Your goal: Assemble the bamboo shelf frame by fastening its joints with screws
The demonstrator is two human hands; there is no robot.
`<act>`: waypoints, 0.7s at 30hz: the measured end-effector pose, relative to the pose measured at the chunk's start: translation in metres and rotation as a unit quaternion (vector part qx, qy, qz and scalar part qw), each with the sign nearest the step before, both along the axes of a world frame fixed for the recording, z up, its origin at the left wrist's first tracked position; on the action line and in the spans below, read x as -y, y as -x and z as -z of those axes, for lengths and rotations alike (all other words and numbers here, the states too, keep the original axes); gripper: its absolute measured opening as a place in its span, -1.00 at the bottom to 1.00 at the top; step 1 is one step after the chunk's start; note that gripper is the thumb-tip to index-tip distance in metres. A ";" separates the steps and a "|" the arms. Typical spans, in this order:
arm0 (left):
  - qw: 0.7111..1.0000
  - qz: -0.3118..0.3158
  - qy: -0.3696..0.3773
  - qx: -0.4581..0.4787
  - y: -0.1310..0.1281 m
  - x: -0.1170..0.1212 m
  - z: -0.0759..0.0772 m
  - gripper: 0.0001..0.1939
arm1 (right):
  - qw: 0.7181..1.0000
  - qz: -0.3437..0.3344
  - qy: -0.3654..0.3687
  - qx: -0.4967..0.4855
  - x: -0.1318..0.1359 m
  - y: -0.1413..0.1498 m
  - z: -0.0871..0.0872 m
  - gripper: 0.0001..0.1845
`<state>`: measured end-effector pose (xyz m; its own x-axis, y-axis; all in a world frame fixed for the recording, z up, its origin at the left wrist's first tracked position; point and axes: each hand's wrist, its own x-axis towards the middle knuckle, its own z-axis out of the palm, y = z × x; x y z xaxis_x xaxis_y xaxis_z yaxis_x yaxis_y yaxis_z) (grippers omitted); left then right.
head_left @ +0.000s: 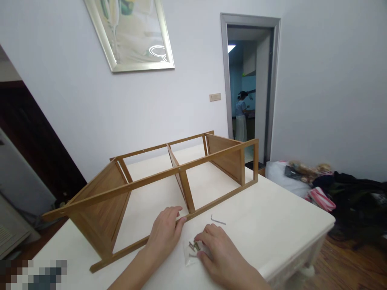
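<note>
A brown wooden shelf frame [151, 182] lies on its side on a white table [287, 213], its shelf panels standing upright. My left hand [165, 229] is at the near lower rail, fingers over it and thumb along the near side, loosely closed around it. Just to its right lies a small clear plastic bag [190, 262] with several brass-coloured screws [192, 245] on or in it. Over these is my right hand [219, 249], thumb and forefinger apart on either side of the screws. A hex key [218, 220] rests on the tabletop beyond my right hand.
Behind the table is a white wall with a framed picture [142, 36] and a light switch [215, 97]. A person [241, 114] stands in the room past the doorway [223, 60]. Clothes and bags [347, 201] are heaped at the right. The table's right corner [331, 220] is near.
</note>
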<state>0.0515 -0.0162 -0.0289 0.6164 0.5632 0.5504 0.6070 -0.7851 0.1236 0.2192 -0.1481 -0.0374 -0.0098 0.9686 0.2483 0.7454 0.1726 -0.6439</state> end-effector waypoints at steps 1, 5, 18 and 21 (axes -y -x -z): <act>0.999 -0.012 0.045 -0.004 -0.002 -0.002 0.008 -0.76 | 1.000 -0.002 0.003 0.001 0.000 0.000 -0.001 -0.71; 0.992 -0.019 0.123 -0.019 -0.012 -0.003 0.023 -0.73 | 1.000 -0.003 0.004 0.000 -0.001 0.000 0.000 -0.75; 0.986 -0.048 0.155 -0.039 -0.016 -0.003 0.020 -0.72 | 0.999 -0.013 -0.049 0.003 -0.006 -0.004 0.008 -0.80; 0.986 -0.049 0.153 -0.043 -0.016 -0.003 0.020 -0.69 | 0.998 -0.014 -0.066 -0.004 -0.008 -0.005 0.009 -0.80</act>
<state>0.0674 -0.0135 -0.0491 0.5880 0.7533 0.2945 0.6958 -0.6567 0.2907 0.2244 -0.1405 -0.0461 -0.0337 0.9267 0.3743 0.7347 0.2769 -0.6193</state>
